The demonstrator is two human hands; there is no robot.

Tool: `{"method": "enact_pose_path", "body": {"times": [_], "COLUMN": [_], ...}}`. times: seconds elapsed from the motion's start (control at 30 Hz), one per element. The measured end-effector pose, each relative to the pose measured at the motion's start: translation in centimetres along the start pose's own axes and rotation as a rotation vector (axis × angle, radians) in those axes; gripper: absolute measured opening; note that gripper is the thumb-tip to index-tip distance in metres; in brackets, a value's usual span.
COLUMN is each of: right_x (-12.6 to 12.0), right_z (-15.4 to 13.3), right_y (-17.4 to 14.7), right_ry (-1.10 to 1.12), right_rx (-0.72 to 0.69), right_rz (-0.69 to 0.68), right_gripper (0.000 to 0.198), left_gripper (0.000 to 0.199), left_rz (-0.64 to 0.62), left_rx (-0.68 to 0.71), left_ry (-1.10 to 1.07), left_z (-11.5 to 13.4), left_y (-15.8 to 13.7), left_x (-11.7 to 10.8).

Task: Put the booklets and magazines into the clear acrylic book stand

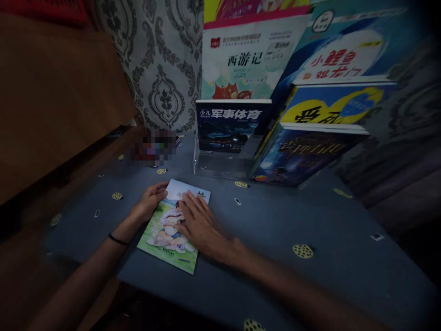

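A thin picture book (172,230) lies closed on the blue tablecloth, turned slightly askew, with a drawn figure in white on green grass on its cover. My left hand (151,201) holds the book's upper left edge, a dark band around that wrist. Across the upper right part of the cover rests my right hand (201,225), palm down with fingers stretched out, hiding some of the drawing and title.
Behind the book, a clear acrylic stand (220,165) holds a dark blue book (234,128). More upright books (306,151) lean to its right. A blurred-out item (153,148) lies at the back left. A patterned grey wall (165,96) and a brown wooden panel (62,92) border the table (268,220).
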State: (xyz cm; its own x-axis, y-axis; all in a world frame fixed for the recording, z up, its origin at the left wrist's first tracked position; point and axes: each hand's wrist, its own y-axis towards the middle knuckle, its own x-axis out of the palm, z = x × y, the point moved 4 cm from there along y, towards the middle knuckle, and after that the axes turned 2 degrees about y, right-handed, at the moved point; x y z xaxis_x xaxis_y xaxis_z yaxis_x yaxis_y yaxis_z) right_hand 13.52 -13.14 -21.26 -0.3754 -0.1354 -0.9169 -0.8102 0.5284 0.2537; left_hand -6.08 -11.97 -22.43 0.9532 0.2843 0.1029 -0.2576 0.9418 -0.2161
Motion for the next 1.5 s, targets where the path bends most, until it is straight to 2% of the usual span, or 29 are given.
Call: {"method": "enact_pose_path", "body": {"times": [0.07, 0.13, 0.37, 0.5, 0.6, 0.67, 0.73, 0.8, 0.87, 0.97, 1.07, 1.2, 1.33, 1.5], "right_x": [0.5, 0.8, 0.9, 0.6, 0.2, 0.0, -0.2, -1.0, -2.5, -5.4, -6.8, -6.1, -5.6, -5.9], "right_z": [-0.9, -0.6, 4.5, 5.4, 5.0, 4.6, 4.0, 3.3, 2.8, 2.4, 2.0, 2.2, 2.6, 2.6], "right_y": [0.4, 0.5, -0.8, -2.1, -2.8, -2.9, -2.5, -1.9, -1.5, -1.6, -2.2, -3.0, -3.3, -3.4], "right_ry": [0.069, 0.112, 0.09, 0.215, 0.466, 0.743, 1.038, 1.209, 1.207, 1.041, 0.888, 0.848, 0.828, 0.851], "right_rx": [-0.037, -0.015, 0.288, 0.372, 0.392, 0.4, 0.356, 0.294, 0.264, 0.221, 0.169, 0.186, 0.194, 0.201], "right_rz": [-0.031, -0.047, 0.027, 0.111, 0.232, 0.334, 0.319, 0.235, 0.2, 0.289, 0.357, 0.377, 0.373, 0.362], "right_gripper": [0.061, 0.065, 0.073, 0.074, 0.078, 0.082, 0.078, 0.064, 0.05, 0.035, 0.031, 0.03, 0.031, 0.03], "left_gripper": [0.049, 0.048, 0.048, 0.05, 0.053, 0.054, 0.057, 0.062, 0.064, 0.058, 0.051, 0.052, 0.045, 0.041], "left_rz": [-0.012, -0.026, -0.043, -0.018, 0.03, 0.068, 0.082, 0.068, 0.069, 0.125, 0.137, 0.097, 0.154, 0.029], "left_rx": [-0.004, -0.018, -0.037, -0.035, -0.001, 0.062, 0.116, 0.158, 0.212, 0.344, 0.443, 0.429, 0.416, 0.492], "left_ry": [-0.021, -0.038, -0.109, -0.22, -0.303, -0.352, -0.387, -0.404, -0.417, -0.434, -0.391, -0.202, 0.029, 0.326], "left_z": [-0.1, -0.3, -0.2, 0.4, 1.0, 1.6, 2.3, 3.2, 4.2, 5.7, 6.0, 4.0, 2.2, 3.6], "left_y": [0.1, 0.3, -0.2, -1.0, -1.4, -1.6, -1.8, -2.0, -2.3, -2.6, -2.9, -3.1, -3.7, -4.6], "left_x": [-0.1, -0.2, 0.1, 0.6, 0.8, 0.9, 1.1, 1.5, 2.0, 2.5, 3.1, 3.1, 1.8, 1.5]}}
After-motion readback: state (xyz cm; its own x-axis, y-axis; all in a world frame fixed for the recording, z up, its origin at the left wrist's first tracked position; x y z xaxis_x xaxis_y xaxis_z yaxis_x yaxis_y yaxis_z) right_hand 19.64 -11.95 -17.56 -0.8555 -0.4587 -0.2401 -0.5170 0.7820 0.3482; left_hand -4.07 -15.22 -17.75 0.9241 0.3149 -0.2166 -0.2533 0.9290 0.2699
